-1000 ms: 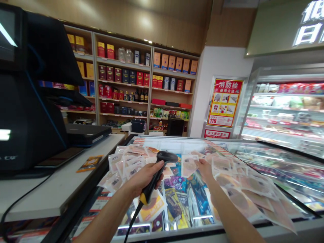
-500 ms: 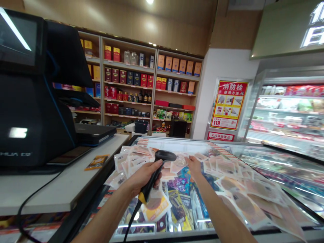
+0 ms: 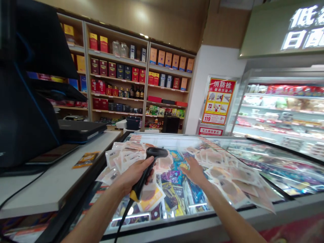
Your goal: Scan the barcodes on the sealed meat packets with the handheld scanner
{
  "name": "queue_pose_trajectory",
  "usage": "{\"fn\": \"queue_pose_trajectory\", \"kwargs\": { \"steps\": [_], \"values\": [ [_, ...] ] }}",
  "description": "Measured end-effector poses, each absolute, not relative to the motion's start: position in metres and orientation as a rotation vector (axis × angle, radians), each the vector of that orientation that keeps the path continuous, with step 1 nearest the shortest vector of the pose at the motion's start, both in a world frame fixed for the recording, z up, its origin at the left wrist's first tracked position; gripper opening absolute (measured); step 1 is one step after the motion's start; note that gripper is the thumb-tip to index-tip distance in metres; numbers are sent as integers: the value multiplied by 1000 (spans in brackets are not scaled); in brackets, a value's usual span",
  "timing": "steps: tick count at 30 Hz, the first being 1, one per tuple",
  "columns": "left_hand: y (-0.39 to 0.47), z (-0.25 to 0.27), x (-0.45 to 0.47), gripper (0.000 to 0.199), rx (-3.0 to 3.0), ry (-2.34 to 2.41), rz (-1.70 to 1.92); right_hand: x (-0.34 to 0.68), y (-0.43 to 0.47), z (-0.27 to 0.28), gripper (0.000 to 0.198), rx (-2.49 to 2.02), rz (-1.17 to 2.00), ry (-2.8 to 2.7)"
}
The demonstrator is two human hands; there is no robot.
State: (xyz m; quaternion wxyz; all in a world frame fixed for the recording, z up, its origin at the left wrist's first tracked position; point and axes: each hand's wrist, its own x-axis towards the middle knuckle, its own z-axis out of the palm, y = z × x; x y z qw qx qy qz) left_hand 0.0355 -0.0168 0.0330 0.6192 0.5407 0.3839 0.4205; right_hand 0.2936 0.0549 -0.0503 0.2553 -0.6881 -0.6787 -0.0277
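My left hand (image 3: 138, 172) is wrapped round the handle of a black and yellow barcode scanner (image 3: 157, 152), its head turned to the right and its cable hanging down. Flat clear packets with pinkish round contents lie in a left pile (image 3: 124, 156), partly behind the scanner. A yellow-printed packet (image 3: 151, 199) rests below the scanner. To the right, my right hand (image 3: 194, 171) reaches low over the glass with its fingers apart and nothing seen in them. It is close to the right-hand spread of packets (image 3: 225, 182).
Packets lie on a glass-topped freezer (image 3: 141, 217) with colourful bags visible inside. At left, a white counter (image 3: 37, 192) bears a black checkout machine (image 3: 27, 101) and a small orange packet (image 3: 86, 159). Shelves of boxes (image 3: 116, 71) and a lit refrigerated display (image 3: 280, 111) stand behind.
My right hand has come away from the packet by the scanner's head, moved nearer, and its fingers have opened. The view has turned right; the scanner stays in my left hand.
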Motion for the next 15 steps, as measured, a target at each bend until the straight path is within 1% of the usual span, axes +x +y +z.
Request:
{"fn": "queue_pose_trajectory", "kwargs": {
  "steps": [3, 6, 10, 15],
  "values": [
    [-15, 25, 48, 36, 1247, 816, 918, 348, 8, -66, 66, -2092, -263, -1872],
    [-11, 16, 59, 37, 1235, 824, 894, 378, -12, -82, 64, -2228, -270, -1845],
    [-6, 12, 67, 37, 1220, 844, 884, 372, 16, -91, 64, -2204, -274, -1831],
    [-3, 21, 59, 35, 1236, 881, 910, 350, 71, -79, 59, -2057, -245, -1844]
  ]
}}
